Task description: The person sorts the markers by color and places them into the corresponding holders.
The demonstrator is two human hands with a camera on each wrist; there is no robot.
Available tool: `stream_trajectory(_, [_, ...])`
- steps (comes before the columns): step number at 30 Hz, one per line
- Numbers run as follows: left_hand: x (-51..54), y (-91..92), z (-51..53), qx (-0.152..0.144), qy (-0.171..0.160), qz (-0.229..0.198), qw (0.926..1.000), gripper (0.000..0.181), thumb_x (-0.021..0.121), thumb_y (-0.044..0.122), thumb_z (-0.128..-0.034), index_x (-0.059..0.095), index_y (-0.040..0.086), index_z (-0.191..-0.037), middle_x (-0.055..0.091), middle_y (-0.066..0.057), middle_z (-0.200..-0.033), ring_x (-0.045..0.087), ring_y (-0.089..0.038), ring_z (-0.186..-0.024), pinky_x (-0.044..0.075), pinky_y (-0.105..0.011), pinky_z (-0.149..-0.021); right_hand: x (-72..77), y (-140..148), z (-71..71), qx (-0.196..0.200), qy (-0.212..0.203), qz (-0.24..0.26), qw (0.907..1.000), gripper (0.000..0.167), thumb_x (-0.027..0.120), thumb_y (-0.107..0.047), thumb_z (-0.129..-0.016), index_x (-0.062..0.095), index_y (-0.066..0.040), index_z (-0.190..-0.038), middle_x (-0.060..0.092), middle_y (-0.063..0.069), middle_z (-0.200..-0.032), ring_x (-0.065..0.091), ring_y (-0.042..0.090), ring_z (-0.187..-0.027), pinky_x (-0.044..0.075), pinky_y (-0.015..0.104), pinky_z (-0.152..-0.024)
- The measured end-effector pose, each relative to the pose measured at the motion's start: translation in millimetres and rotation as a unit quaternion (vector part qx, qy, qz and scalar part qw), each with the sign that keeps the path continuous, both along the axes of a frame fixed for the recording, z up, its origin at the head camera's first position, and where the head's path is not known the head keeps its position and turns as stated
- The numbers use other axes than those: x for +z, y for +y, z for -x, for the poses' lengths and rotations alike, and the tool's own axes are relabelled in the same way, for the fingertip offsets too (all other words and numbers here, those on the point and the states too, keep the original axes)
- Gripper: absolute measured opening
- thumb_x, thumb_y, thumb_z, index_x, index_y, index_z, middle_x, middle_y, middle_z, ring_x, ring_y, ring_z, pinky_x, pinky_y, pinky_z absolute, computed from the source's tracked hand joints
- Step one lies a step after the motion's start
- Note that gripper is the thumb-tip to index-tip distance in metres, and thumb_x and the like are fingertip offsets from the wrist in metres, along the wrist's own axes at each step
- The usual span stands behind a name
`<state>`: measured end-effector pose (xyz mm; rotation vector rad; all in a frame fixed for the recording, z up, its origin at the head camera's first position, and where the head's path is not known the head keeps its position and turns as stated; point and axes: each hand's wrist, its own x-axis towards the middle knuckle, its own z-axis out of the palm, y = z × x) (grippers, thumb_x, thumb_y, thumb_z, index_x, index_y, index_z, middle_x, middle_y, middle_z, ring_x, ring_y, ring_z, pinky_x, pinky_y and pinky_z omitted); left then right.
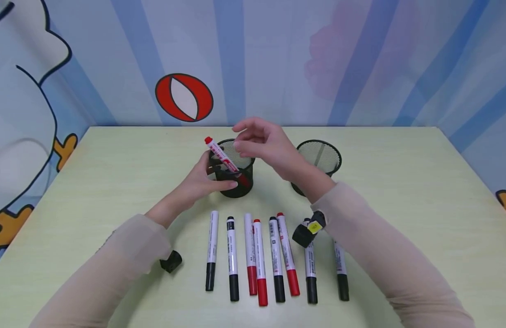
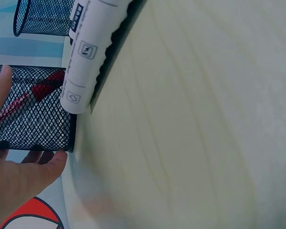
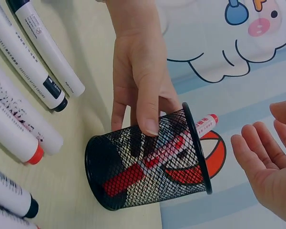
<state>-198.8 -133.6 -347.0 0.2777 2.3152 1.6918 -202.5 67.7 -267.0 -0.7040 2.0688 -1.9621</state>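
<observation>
pale wood-grain table (image 1: 421,191); eight markers (image 1: 259,264) in row; two black mesh cups (image 1: 318,157) behind.

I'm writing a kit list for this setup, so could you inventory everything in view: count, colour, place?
wall: 1, blue-striped, at the back
ball print: 1, red and white, on the wall
other cartoon prints: several, white, orange and pink, on the wall
table: 1, pale yellow, before the wall
black-capped markers: 5, white-bodied, lying on the table
red-capped markers: 3, white-bodied, lying among them
left mesh holder: 1, black, farther back
leaning marker: 1, red and white, inside it
right mesh holder: 1, black, partly hidden
wrist devices: 2, black, one per wrist
sleeves: 2, pale beige, on the arms
left hand: 1, bare, gripping the left mesh holder
right hand: 1, bare, raised beside that holder, holding nothing
</observation>
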Motion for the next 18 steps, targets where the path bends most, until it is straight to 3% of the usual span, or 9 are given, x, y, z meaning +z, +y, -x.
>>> stream_trajectory(6, [0.5, -2.0, -0.8, -0.001, -0.004, 0.007, 1.0000, 0.090, 0.075, 0.018, -0.0792, 0.015, 0.017, -0.146, 0.026, -0.007, -0.147, 0.026, -0.032, -0.133, 0.031, -0.053, -0.103, -2.3, 18.3, -5.2, -0.006, 0.007, 0.006, 0.9999, 0.029, 0.060, -0.001, -0.087, 0.054, 0.000, -0.116, 0.061, 0.008, -0.094, 0.060, 0.031, -0.087, 0.050, 0.041, -0.084])
stream_trajectory(11, [0.2, -5.2, -3.2, 0.017, -0.020, 0.020, 0.9995, 0.095, 0.075, 0.020, -0.0794, 0.009, 0.018, -0.148, 0.025, -0.010, -0.147, 0.024, -0.032, -0.135, 0.033, -0.052, -0.102, -2.0, 33.8, -12.7, -0.018, -0.004, 0.009, 0.9998, 0.028, 0.060, 0.000, -0.087, 0.055, -0.001, -0.114, 0.060, 0.006, -0.092, 0.062, 0.023, -0.084, 0.052, 0.037, -0.081])
stream_trajectory(18, [0.1, -15.7, -11.0, 0.025, -0.021, 0.023, 0.9992, 0.090, 0.073, 0.021, -0.0808, 0.014, 0.017, -0.148, 0.029, -0.012, -0.146, 0.027, -0.031, -0.134, 0.035, -0.051, -0.101, -2.4, 53.9, -23.9, -0.030, -0.019, -0.016, 0.9992, 0.027, 0.059, 0.001, -0.088, 0.054, -0.001, -0.114, 0.061, 0.009, -0.095, 0.063, 0.017, -0.083, 0.053, 0.033, -0.080])
